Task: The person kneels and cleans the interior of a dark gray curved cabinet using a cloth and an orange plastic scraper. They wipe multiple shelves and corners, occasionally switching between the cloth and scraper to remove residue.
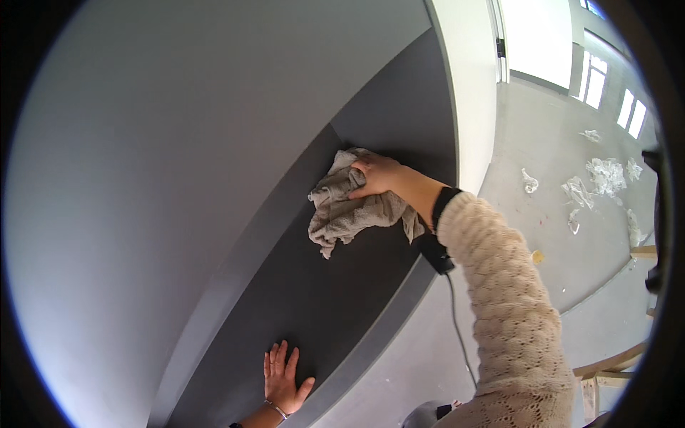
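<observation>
My right hand (379, 172) presses a crumpled grey-beige cloth (342, 208) into the far corner of a dark grey recessed panel (332, 299), its fingers partly buried in the folds. A knitted cream sleeve covers that forearm. Lower in the view, my left hand (284, 374) rests flat on the same dark surface with its fingers apart, holding nothing. A metal bracelet circles the left wrist. By my right wrist sits a small black box (438, 257) with a cable, partly hidden by the sleeve.
A tall grey panel (160, 134) rises on the left, and a white edge panel (473, 96) stands at the right. Crumpled clear plastic (607, 175) lies scattered on the grey floor (519, 128). Wooden framing (610, 369) shows at lower right. A grey cable (459, 321) hangs beside the recess.
</observation>
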Demonstrator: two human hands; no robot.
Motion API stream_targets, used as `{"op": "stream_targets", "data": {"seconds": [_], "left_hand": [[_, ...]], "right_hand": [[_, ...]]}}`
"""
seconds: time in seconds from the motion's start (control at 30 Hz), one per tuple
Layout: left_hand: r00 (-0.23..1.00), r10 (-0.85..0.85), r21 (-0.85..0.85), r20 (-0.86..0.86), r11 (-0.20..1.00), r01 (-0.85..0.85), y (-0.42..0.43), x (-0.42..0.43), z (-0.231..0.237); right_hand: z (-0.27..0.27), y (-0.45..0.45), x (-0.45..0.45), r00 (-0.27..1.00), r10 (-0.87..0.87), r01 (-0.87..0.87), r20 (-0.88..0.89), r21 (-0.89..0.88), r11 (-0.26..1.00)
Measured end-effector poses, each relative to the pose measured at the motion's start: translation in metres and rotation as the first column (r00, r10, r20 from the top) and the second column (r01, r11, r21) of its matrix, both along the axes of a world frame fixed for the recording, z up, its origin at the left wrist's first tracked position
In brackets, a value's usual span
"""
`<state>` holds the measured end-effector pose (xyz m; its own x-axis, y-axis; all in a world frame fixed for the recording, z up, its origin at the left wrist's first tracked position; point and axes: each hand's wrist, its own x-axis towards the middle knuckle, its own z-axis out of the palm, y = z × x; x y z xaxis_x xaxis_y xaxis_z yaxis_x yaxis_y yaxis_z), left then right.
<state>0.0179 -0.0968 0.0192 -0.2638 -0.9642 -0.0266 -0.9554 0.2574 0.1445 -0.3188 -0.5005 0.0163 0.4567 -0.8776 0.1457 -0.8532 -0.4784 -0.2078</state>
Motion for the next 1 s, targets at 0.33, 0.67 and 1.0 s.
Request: {"op": "stream_targets", "data": {"seconds": [0.33, 0.67, 1.0], "left_hand": [[0.999, 0.005, -0.004, 0.031, 1.000, -0.005, 0.004, -0.001, 0.004], [1.000, 0.004, -0.035, 0.020, 0.999, -0.004, 0.007, 0.000, 0.003], [0.999, 0.008, -0.029, 0.034, 1.000, -0.007, 0.007, 0.002, 0.002]], "right_hand": [[0.000, 0.217, -0.117, 0.920, -0.315, 0.274, 0.233, 0.191, 0.942], [0.070, 0.203, -0.062, 0.572, 0.232, -0.257, 0.787, -0.097, 0.962], [0.005, 0.103, -0.058, 0.965, -0.263, 0.260, 0.006, -0.156, 0.953]]}}
